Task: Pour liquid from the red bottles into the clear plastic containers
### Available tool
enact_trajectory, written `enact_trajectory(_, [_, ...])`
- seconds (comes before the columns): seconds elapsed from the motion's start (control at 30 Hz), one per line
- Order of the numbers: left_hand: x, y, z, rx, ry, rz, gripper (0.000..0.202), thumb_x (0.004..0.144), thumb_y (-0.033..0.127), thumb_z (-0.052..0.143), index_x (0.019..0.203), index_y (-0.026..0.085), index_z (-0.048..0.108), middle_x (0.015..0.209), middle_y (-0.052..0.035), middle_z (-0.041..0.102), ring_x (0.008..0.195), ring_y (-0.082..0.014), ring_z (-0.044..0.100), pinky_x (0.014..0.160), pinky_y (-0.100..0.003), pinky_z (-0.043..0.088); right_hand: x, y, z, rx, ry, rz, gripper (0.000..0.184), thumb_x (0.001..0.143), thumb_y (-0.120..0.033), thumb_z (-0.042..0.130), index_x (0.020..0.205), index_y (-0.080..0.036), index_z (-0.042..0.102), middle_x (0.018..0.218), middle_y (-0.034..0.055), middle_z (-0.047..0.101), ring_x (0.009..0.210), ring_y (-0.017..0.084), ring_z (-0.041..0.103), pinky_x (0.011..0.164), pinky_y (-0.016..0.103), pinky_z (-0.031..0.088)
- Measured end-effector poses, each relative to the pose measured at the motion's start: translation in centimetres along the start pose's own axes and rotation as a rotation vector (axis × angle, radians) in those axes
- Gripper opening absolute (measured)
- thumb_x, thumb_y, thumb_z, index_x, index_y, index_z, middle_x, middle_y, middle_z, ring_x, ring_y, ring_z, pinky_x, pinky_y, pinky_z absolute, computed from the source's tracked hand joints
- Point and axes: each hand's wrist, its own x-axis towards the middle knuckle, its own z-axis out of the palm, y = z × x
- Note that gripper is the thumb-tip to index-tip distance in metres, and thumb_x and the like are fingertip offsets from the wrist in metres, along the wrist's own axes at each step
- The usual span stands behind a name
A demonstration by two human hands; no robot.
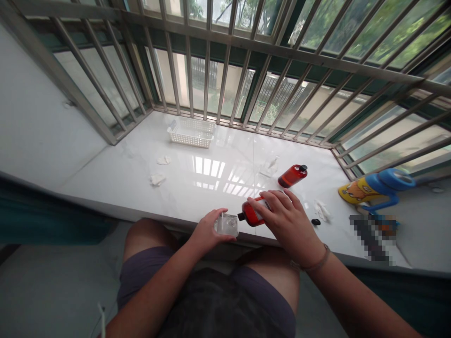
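Observation:
My left hand (210, 232) is closed around a small clear container (226, 225), fingers on one side and thumb on the other, at the front edge of the ledge. In my right hand (285, 216) is a red bottle (252, 214) with a black neck, tipped on its side. The bottle's neck points left and comes close to the container's right side; whether they touch I cannot tell. A small black cap (315, 222) lies right of my right hand. Beyond that hand a second red bottle (293, 176) with a black cap stands on the ledge.
A white plastic basket (192, 133) sits at the back left of the white ledge (169, 197). Crumpled tissues (158, 179) lie at left, with another tissue (322, 211) at right. A yellow and blue flask (375, 187) is at far right. Metal bars (229, 65) line the window behind.

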Motion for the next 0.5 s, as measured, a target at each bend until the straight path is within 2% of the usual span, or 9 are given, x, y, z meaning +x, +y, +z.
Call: enact_trajectory(0.5, [0.0, 0.25, -0.14, -0.001, -0.001, -0.008, 0.091, 0.057, 0.042, 0.106, 0.138, 0.028, 0.067, 0.138, -0.0068, 0.072, 0.127, -0.0322, 0.069, 0.113, -0.045, 0.054, 0.39, -0.04, -0.34, -0.036, 0.011, -0.029, 0.054, 0.1, -0.014, 0.065, 0.151, -0.032, 0.061, 0.145, 0.0124, 0.065, 0.136, 0.035, 0.054, 0.126, 0.06, 0.034])
